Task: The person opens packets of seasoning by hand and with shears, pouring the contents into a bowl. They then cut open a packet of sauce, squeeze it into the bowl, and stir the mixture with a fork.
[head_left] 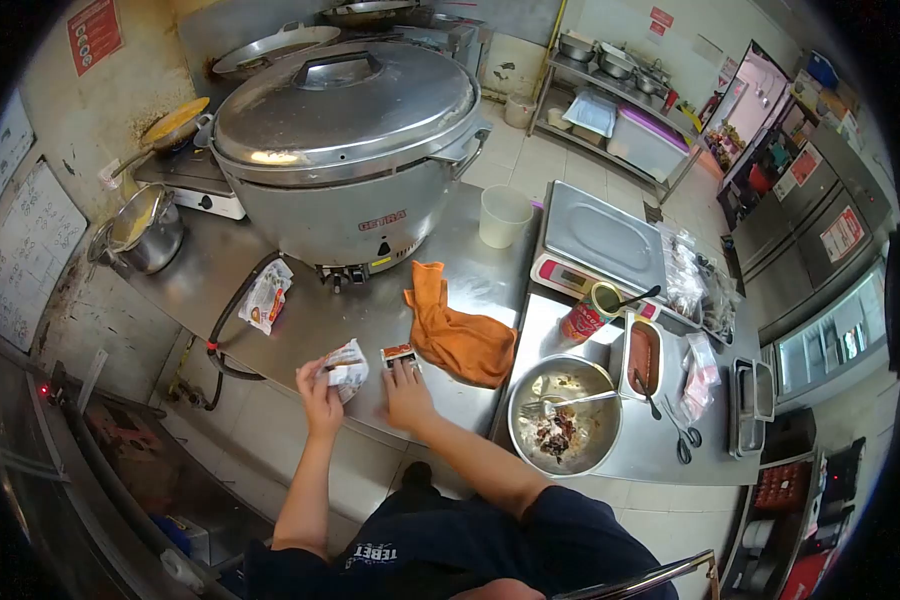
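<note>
My left hand (320, 401) grips a white printed packet (347, 369) above the front edge of the steel counter. To its right, my right hand (408, 397) has its fingers over a small red-and-white packet (399, 352), which lies on the counter and is partly covered by them. An orange cloth (460, 338) lies crumpled just beyond that hand. Farther left sits another white-and-red packet (267, 296), near a black hose. On the right, a steel mixing bowl (600, 437) holds a pale and dark mixture with a fork and another utensil in it.
A large lidded rice cooker (320, 205) stands behind my hands, with a plastic cup (505, 216) beside it. A scale (605, 235), an open red can (585, 318), a sauce tray (631, 375) and scissors (684, 447) occupy the right side. A steel pot (155, 245) is at left.
</note>
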Tool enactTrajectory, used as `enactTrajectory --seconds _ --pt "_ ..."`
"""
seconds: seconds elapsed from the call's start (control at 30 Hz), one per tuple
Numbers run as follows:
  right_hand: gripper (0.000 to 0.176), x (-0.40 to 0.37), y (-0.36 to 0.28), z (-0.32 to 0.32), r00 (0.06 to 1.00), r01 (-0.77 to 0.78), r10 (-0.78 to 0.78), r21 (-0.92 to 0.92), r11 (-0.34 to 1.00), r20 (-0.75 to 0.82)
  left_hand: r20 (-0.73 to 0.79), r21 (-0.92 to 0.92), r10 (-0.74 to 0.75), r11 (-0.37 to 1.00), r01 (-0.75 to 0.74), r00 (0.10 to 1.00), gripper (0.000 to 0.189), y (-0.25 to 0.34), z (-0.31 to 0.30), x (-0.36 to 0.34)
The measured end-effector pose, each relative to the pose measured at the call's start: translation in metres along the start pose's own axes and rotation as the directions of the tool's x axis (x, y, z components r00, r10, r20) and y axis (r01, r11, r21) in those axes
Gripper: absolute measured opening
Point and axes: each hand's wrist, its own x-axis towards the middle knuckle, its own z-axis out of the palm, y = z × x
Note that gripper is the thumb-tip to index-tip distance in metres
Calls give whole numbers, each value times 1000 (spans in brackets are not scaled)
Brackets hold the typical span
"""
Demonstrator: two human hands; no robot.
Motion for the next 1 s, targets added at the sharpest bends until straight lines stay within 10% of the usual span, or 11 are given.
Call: enactTrajectory --seconds 0.23,0.3,0.37,0.4,0.47,0.53,0.57,0.7,0.8,0.87,1.0 --pt "36 -95 13 -7 869 488 -483 -24 872 111 196 -61 19 998 -7 980 25 0 29 10" --pt "35 -104 13 -26 949 13 -136 395 918 284 212 -68 4 998 10 977 30 13 33 12" --pt "31 -100 10 -70 996 82 -94 532 843 -4 123 -299 -124 941 156 985 31 53 29 20" --pt "29 -99 11 -97 994 -106 101 708 698 50 140 -310 -113 939 151 984 31 73 29 22" --pt "21 -97 14 -154 927 -225 351 944 240 131 457 -823 -148 303 480 877 42 117 32 22" --pt "20 -100 17 -196 876 -68 473 996 -65 90 618 -737 -64 302 605 784 44 159 46 10" --pt "20 -106 19 -211 865 -48 498 997 -53 68 743 -634 2 320 704 669 46 178 53 8" --pt "28 -156 44 -254 848 -256 482 624 738 -222 841 -529 39 268 805 539 36 254 86 17" --pt "26 -219 94 -281 597 -313 590 520 795 -543 908 -419 -55 -103 902 416 30 271 102 13" --pt "33 -290 185 -270 310 -660 760 447 604 -571 895 -446 -41 -36 894 445 30 282 112 6" --pt "37 -409 305 -278 292 -919 825 96 382 -484 860 -494 -5 237 837 510 33 299 128 -4"
